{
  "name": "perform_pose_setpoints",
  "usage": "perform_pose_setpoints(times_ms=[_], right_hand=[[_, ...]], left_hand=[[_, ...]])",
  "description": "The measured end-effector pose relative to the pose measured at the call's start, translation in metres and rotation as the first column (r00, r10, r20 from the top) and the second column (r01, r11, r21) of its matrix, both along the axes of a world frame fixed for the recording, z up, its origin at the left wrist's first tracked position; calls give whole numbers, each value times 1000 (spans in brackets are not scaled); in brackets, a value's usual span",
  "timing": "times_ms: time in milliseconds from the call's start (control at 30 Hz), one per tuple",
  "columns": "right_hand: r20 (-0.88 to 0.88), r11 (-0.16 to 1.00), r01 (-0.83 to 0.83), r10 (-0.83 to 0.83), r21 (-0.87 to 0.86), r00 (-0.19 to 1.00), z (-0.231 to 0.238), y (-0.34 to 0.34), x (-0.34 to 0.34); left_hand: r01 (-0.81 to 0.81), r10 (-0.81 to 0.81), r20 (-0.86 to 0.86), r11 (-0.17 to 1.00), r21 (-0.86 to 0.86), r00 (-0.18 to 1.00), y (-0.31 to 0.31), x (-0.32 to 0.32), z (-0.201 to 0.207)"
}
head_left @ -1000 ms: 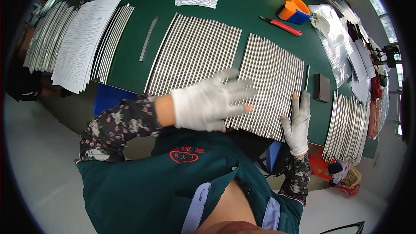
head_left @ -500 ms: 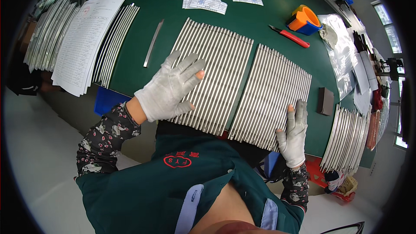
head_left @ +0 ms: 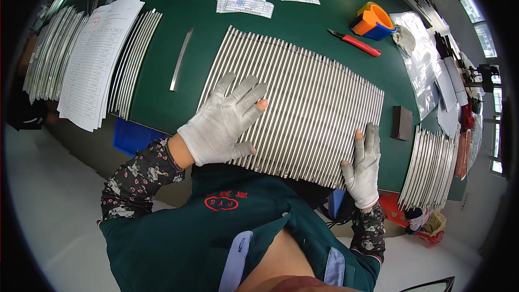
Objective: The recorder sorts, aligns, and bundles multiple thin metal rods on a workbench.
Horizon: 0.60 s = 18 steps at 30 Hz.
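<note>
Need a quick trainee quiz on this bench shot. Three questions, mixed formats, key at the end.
1. True or false: the white-gloved left hand and white-gloved right hand are at opposite sides of the flat row of silver metal rods.
2. Which lies closest to the orange-and-blue plastic holder? A) pink rectangular pad B) red-handled knife C) flat silver strip
3. Fill in: the dark brown rectangular block lies to the person's ___ of the row.

Key: 1. True. 2. B. 3. Right.
</note>
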State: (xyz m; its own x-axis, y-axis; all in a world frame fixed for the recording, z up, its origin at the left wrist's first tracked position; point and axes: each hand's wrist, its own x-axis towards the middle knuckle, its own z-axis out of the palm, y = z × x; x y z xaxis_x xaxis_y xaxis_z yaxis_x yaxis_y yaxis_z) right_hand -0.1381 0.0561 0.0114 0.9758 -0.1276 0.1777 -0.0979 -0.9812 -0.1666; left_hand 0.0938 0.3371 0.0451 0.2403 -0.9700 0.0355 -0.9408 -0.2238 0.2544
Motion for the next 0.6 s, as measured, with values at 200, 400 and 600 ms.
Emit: perform_pose_setpoints(times_ms=[200,400,600], right_hand=[[-123,990,-118,109,-74,986,11,11,8],[-358,816,-549,575,181,736,38,54,64],[-217,612,-785,782,95,584,29,65,166]], left_hand=[[10,-9,37,1000,-27,999,18,13,0],[43,-45,-15,993,-106,999,22,19,-6],[45,-71,-110,974,-222,991,29,22,-17]])
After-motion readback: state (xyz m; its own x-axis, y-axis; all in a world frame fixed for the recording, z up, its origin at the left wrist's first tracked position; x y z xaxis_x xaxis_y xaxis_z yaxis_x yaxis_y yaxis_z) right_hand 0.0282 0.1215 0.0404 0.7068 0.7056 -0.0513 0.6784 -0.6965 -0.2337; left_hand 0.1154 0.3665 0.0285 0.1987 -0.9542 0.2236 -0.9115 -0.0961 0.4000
